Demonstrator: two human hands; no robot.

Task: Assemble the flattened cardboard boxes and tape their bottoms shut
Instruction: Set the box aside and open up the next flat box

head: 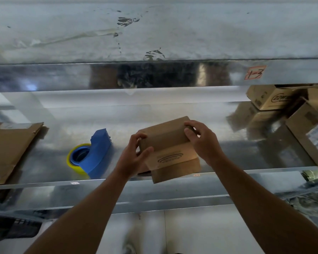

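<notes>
We've got the cardboard box (165, 142) btwn both hands, at the near edge of the metal shelf (44, 162), approx mid-scene. Left hand (136, 153): fingers curled round its left side, thumb on the near face. Right hand (202, 140): fingers curled over its far right corner. Tape dispenser (95, 153), blue w/ yellow roll, lies just left. Flattened boxes (11, 149) at the left end, closed cartons (275, 98) on the right.
</notes>
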